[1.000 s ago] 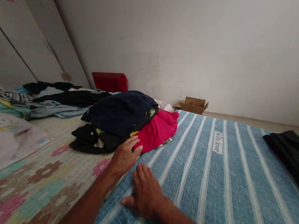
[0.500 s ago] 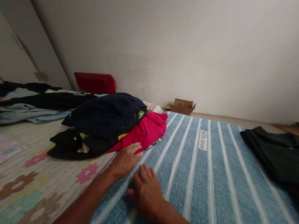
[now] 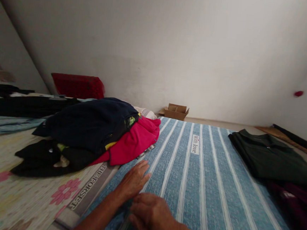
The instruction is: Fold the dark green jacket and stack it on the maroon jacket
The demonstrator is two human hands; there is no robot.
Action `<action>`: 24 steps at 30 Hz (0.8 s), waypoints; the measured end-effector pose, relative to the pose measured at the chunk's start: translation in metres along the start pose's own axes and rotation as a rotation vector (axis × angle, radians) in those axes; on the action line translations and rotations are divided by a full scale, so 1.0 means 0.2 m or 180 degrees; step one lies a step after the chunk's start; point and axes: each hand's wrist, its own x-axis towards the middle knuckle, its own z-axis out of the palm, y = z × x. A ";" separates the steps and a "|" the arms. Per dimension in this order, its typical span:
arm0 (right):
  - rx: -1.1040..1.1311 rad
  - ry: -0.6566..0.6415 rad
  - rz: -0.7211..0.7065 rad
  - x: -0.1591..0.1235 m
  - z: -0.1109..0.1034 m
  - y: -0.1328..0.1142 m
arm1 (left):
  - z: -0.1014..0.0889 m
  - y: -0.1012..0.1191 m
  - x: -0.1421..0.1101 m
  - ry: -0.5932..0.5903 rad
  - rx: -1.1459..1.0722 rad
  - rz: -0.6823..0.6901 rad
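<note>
A: Head view, the only one. Your left hand (image 3: 133, 180) lies flat on the blue striped mattress (image 3: 203, 189), fingers spread and straight, gripping nothing. Fingertips sit just short of the pink garment (image 3: 133, 145).

B: And the right?

A: Your right hand (image 3: 152, 217) rests palm down on the same mattress, just beside the left wrist, fingers loosely bent, nothing in it. The bottom edge cuts off your right forearm, and the fingertips are dim, so I cannot tell if they pinch the cover.

B: The clothes?

A: A heap near your left hand: a navy garment (image 3: 89, 122) on top, pink under it, a black garment (image 3: 38, 157) at the bottom, mostly buried. It straddles the mattress edge and the floral sheet (image 3: 17, 193). Yellow-green bits poke out, too small to name.

B: Right side?

A: A dark green shirt (image 3: 267, 156) folded on the mattress, well apart from both hands. Something maroon below it, blurred and cropped. A cardboard box (image 3: 176, 111) by the wall.
</note>
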 end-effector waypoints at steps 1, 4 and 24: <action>-0.0078 0.0036 0.0196 -0.02 -0.04 0.05 | 0.01 0.01 0.01 -0.0020 0.0082 0.0048; -0.0464 -0.0007 0.0738 -0.10 -0.12 0.15 | 0.06 0.01 0.01 -0.0144 0.0329 0.0000; -0.0916 -0.0702 0.0928 -0.32 0.07 0.36 | 0.06 -0.06 -0.04 0.0173 -0.0052 -0.0535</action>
